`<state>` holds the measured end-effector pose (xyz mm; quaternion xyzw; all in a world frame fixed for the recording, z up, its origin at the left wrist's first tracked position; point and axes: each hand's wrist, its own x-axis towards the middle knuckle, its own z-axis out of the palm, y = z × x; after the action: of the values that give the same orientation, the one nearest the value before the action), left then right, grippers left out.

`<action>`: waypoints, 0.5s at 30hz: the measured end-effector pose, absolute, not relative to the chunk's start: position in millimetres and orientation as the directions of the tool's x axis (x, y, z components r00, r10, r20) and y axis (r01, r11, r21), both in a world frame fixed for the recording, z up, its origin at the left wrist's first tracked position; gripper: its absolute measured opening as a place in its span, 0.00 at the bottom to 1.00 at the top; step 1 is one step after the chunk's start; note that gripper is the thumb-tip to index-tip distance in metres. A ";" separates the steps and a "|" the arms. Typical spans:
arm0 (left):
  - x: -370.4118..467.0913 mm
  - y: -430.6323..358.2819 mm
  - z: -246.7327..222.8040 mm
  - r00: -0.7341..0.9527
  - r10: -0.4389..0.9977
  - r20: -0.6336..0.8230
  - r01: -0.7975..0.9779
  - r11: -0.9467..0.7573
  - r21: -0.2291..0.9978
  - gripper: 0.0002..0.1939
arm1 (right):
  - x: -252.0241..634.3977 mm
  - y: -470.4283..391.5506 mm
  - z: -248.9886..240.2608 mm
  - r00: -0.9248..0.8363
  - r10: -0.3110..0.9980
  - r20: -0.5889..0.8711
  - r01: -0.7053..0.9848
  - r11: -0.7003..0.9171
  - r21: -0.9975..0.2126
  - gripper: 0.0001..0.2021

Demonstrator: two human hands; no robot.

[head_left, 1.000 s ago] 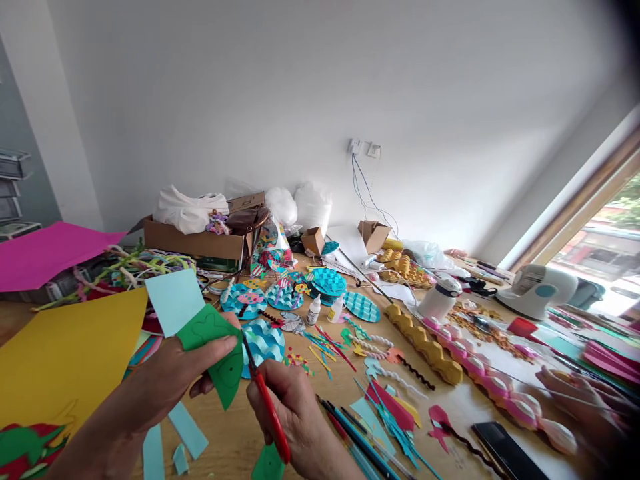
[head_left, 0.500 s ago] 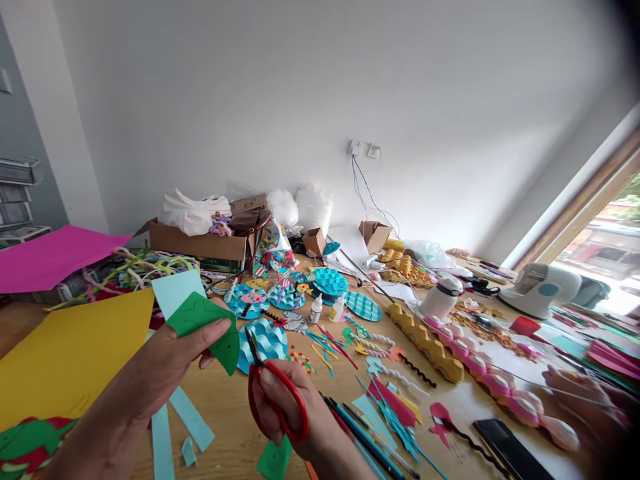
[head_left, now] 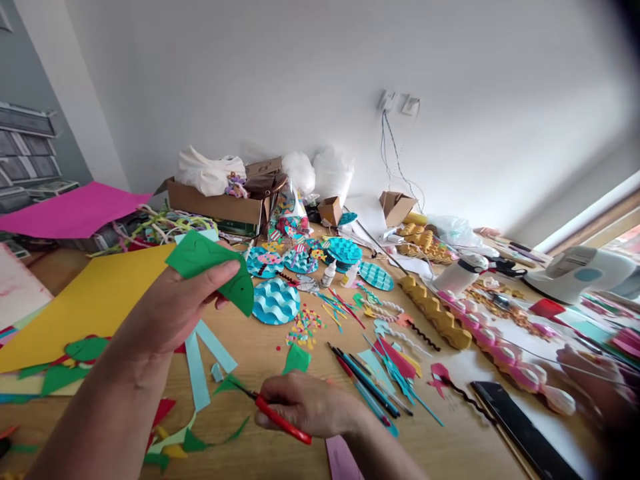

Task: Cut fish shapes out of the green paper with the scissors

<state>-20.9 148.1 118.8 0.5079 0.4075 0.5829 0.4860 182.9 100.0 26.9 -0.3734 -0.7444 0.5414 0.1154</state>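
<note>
My left hand [head_left: 193,293] pinches a piece of green paper [head_left: 213,259] that has drawn pencil outlines and one curved cut edge. It is held up over the left side of the table. Lower down, my right hand [head_left: 305,400] grips red-handled scissors [head_left: 280,420], their blades pointing left just above the tabletop. A green scrap [head_left: 227,384] lies by the blade tips. Just beyond the right hand is another green paper piece [head_left: 297,359]. Light blue paper strips [head_left: 197,373] lie beneath the left hand.
Yellow paper [head_left: 115,287] and a pink sheet [head_left: 75,210] lie at left. Blue wavy discs [head_left: 276,301], glue bottles [head_left: 329,273] and pencils [head_left: 367,380] cover the middle. A phone [head_left: 525,427] is at right, near another person's hand [head_left: 585,367].
My right hand has moved down and away from the green paper with the scissors, which now point left. The left hand still holds the paper. The view has tilted down and left.
</note>
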 end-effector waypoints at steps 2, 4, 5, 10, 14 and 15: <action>-19.2 144.8 122.9 -0.009 0.979 0.206 -0.137 -0.205 0.969 0.09 | 189.3 97.7 27.4 -0.717 0.652 -0.246 0.437 0.146 -0.888 0.23; -15.2 142.6 125.1 -0.018 0.976 0.215 -0.126 -0.216 0.968 0.09 | 196.7 97.0 28.3 -0.688 0.681 -0.251 0.356 0.015 -0.934 0.23; -12.5 142.1 125.3 -0.018 0.975 0.223 -0.119 -0.223 0.967 0.09 | 200.4 97.4 29.1 -0.639 0.734 -0.229 0.286 -0.050 -0.957 0.23; 3.2 144.9 121.3 0.132 0.966 0.223 0.031 -0.229 0.973 0.11 | 213.0 102.8 43.5 -0.220 0.973 0.067 -0.151 0.034 -0.988 0.23; 16.9 145.1 117.7 0.261 0.954 0.144 0.100 -0.176 0.979 0.10 | 210.3 104.0 61.9 -0.090 0.984 0.152 -0.286 0.120 -0.951 0.22; 20.3 143.8 116.4 0.274 0.953 0.130 0.110 -0.166 0.980 0.09 | 207.2 104.0 65.3 -0.095 0.984 0.151 -0.286 0.118 -0.951 0.23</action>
<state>20.3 143.8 116.4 0.6305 0.4216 0.4306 0.4892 207.2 104.0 65.3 -0.3594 -0.4856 0.5585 0.5685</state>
